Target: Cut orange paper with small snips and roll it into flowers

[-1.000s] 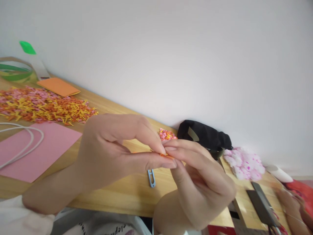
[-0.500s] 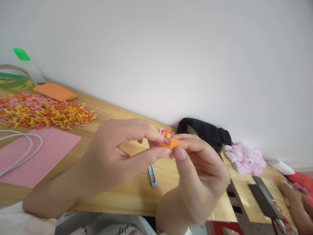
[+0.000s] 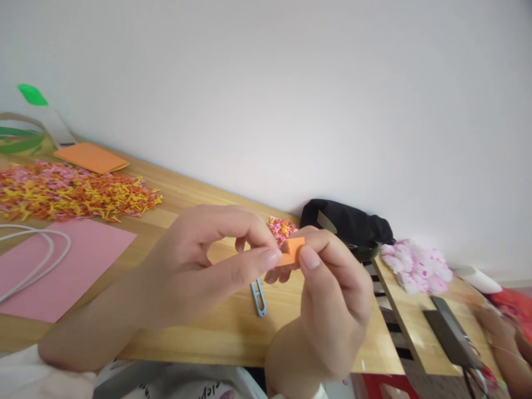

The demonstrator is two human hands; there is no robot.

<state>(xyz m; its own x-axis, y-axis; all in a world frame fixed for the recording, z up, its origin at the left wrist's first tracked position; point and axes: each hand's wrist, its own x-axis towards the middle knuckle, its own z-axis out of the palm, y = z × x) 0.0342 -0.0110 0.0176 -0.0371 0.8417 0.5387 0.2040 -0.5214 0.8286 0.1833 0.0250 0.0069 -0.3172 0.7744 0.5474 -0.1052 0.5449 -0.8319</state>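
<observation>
Between my two hands, above the table, is a small folded piece of orange paper. The thumb and finger of my left hand pinch its left side. On its right side, the thumb of my right hand presses the paper against the index finger. A raised fold shows on the face turned toward me; the left corner is hidden by my left fingertips. Below the paper, thread snips with a light blue handle lie on the wooden table.
At left are a pile of tiny pink, orange and yellow folded pieces, a folded orange sheet, a pink sheet and a white cable. A black pouch lies by the wall. Another person's hand is far right.
The orange paper has turned so that its flat face and raised fold now show. My right hand has shifted slightly left, its fingers more curled behind the paper.
</observation>
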